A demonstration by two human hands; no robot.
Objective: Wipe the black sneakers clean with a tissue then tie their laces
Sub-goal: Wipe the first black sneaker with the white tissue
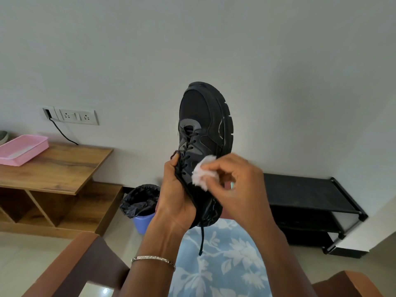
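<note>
A black sneaker (203,125) is held up in front of the wall, toe pointing up and sole to the right. My left hand (174,196) grips it at the collar and heel end, thumb by the eyelets. My right hand (233,185) pinches a crumpled white tissue (202,173) against the shoe's side, just below the laces. The laces are loose, and one black lace end (201,241) hangs down below the heel. Only this one sneaker is in view.
A wooden shelf unit (62,168) stands at left with a pink tray (22,150) on top. A blue bin with a black liner (141,202) sits on the floor beside it. A black shoe rack (308,202) lines the wall at right. A blue floral cloth (220,262) lies below.
</note>
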